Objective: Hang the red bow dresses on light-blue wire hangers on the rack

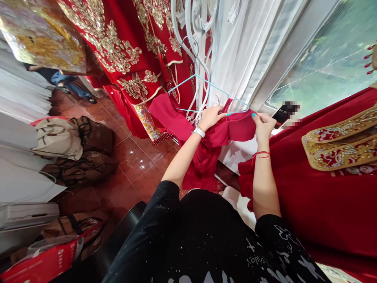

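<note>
A plain dark red garment (215,145) hangs down in front of me from a light blue wire hanger (203,80). My left hand (209,116) is closed on the garment's top edge by the hanger's lower bar. My right hand (263,125) pinches the same red cloth at its right corner. The hanger's hook sits on a white ornate metal rack (194,35).
Red gowns with gold embroidery (123,47) hang to the left of the rack, and another red embroidered gown (330,165) lies at the right. A phone (284,113) rests by the window. Brown and cream bags (76,149) lie on the red tiled floor at left.
</note>
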A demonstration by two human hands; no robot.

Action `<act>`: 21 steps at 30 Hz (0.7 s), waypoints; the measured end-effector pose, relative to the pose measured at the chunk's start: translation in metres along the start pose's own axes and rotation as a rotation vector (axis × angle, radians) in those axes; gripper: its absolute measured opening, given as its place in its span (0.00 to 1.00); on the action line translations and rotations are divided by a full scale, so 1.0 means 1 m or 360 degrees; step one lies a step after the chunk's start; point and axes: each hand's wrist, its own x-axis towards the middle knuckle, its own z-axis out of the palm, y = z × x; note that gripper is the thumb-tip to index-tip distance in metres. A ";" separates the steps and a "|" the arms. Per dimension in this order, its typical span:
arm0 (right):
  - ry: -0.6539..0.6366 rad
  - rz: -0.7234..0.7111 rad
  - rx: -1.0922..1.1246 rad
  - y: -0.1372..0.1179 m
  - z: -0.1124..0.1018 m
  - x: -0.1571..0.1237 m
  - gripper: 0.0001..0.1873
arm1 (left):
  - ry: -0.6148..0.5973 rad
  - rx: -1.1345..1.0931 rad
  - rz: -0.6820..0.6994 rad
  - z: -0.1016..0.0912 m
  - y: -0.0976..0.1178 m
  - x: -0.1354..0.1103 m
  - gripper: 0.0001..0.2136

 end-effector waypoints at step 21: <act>-0.0127 -0.0040 -0.0328 -0.007 0.000 -0.017 0.02 | -0.0072 0.0124 0.0069 -0.004 -0.005 -0.014 0.17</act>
